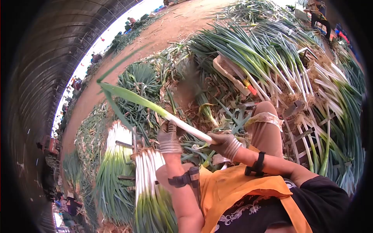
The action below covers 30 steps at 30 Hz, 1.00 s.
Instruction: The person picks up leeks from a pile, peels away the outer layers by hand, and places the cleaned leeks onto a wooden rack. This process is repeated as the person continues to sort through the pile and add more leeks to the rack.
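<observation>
A long green onion slants across the middle of the view, its white root end to the right and its green leaves bending away at the upper left. My left hand, in a dirty striped glove, grips the white shaft near where it turns green. Gloved the same way, my right hand is closed around the root end and hides its tip. Just below my left hand lies a bundle of green onions, white ends up. Trimmed leaves are heaped beyond my hands.
Another bundle lies to the left. A large pile of green onions covers the upper right, near a worn block with a red-and-yellow object. Metal racks stand beside my knee. Other people are farther off.
</observation>
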### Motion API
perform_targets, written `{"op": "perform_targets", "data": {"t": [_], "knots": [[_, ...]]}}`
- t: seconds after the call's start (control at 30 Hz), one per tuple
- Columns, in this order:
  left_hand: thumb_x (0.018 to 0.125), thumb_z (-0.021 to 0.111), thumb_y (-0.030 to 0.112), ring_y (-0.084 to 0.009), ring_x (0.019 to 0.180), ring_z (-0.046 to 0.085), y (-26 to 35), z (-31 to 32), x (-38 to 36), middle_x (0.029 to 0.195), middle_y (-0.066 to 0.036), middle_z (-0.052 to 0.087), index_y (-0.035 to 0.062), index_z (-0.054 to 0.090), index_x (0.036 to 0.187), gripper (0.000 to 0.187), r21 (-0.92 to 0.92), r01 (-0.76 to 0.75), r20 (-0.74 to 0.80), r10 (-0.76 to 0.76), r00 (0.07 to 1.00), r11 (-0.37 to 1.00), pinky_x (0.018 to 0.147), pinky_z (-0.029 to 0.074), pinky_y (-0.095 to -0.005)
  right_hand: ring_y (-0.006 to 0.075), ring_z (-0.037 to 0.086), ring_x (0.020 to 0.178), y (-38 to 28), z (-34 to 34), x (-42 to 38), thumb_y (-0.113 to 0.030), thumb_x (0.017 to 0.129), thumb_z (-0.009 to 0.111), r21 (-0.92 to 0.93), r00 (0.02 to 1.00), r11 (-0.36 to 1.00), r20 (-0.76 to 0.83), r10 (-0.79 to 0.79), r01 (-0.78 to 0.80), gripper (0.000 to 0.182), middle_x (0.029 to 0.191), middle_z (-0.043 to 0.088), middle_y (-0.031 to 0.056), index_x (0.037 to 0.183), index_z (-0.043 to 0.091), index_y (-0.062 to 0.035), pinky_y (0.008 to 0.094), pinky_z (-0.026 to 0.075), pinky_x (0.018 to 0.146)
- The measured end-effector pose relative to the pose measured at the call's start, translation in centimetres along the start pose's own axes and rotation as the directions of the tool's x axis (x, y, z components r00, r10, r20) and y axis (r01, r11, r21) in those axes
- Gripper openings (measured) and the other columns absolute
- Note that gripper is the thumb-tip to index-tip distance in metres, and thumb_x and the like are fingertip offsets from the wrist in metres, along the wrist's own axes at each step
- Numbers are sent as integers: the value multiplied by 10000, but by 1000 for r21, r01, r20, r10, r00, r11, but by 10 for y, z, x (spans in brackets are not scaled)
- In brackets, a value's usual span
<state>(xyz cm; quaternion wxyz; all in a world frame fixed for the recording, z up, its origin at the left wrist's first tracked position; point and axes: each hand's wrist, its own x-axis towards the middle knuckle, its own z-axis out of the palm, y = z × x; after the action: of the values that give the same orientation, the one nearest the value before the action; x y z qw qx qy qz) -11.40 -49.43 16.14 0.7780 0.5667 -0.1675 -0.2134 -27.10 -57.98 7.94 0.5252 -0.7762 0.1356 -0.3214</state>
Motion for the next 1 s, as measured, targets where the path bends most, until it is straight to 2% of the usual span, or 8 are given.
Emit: {"op": "perform_targets", "data": {"t": [0.27, 0.37, 0.47, 0.67, 0.77, 0.8, 0.87, 1.0], "knots": [[840, 576, 109, -101, 496, 519, 33, 11, -41, 617, -42, 576, -11, 599, 784, 134, 491, 30, 90, -86, 992, 871, 467, 406, -216, 35, 520, 585, -32, -39, 8, -75, 712, 685, 278, 714, 741, 599, 363, -611, 387, 734, 606, -35, 1092, 614, -58, 209, 443, 506], [825, 555, 50, -60, 501, 458, 37, 3, -44, 573, -8, 535, -4, 609, 741, 114, 573, -23, 123, -59, 991, 819, 466, 366, -206, 32, 518, 570, -23, -37, 7, -70, 704, 703, 311, 706, 723, 625, 333, -617, 415, 756, 618, -20, 1107, 607, -57, 202, 443, 490], [804, 542, 18, -56, 498, 448, 19, -3, -50, 582, -3, 532, 2, 613, 764, 83, 665, -366, 324, 189, 927, 652, 473, 373, -206, 31, 523, 605, -32, -43, 15, -76, 710, 704, 294, 738, 763, 589, 330, -576, 412, 770, 619, -21, 1110, 606, -62, 205, 452, 529], [810, 598, 109, -96, 556, 526, -24, -19, -89, 615, -13, 565, 38, 619, 828, 76, 782, -453, 590, -272, 761, 428, 517, 443, -268, 24, 518, 715, -45, -56, 32, -94, 736, 679, 322, 886, 896, 441, 143, -305, 415, 816, 617, -43, 1139, 587, -63, 209, 461, 628], [799, 549, 47, -112, 594, 541, -67, -70, -51, 686, -39, 594, 19, 593, 874, 91, 469, 177, 288, -338, 896, 866, 556, 451, -247, 27, 518, 712, -49, -53, 32, -68, 728, 650, 271, 894, 925, 428, 130, -265, 427, 825, 644, -25, 1149, 584, -86, 221, 468, 647], [841, 539, 112, -125, 691, 556, -4, -37, -42, 764, -52, 586, 27, 556, 865, 90, 81, 549, 205, -553, 808, 832, 593, 461, -235, 30, 522, 709, -49, -48, 30, -66, 721, 651, 242, 918, 950, 386, 92, -198, 433, 833, 652, -2, 1148, 585, -94, 223, 469, 653], [880, 541, 284, -170, 801, 557, 31, -30, -30, 838, -52, 575, 36, 510, 991, 274, 74, -135, 457, 86, 885, 988, 722, 476, -311, 37, 529, 703, -44, -32, 25, -61, 707, 652, 181, 950, 982, 312, -2, -57, 447, 849, 669, 43, 1146, 588, -109, 227, 472, 665], [816, 634, 248, -129, 645, 455, 71, -2, -25, 744, -14, 487, 40, 447, 1171, 452, -377, -178, 174, 258, 950, 909, 679, 484, -343, 148, 578, 682, -42, -2, 28, -130, 707, 646, 271, 890, 955, 396, -227, 123, 413, 808, 623, 116, 1109, 561, -92, 267, 476, 654]]}}
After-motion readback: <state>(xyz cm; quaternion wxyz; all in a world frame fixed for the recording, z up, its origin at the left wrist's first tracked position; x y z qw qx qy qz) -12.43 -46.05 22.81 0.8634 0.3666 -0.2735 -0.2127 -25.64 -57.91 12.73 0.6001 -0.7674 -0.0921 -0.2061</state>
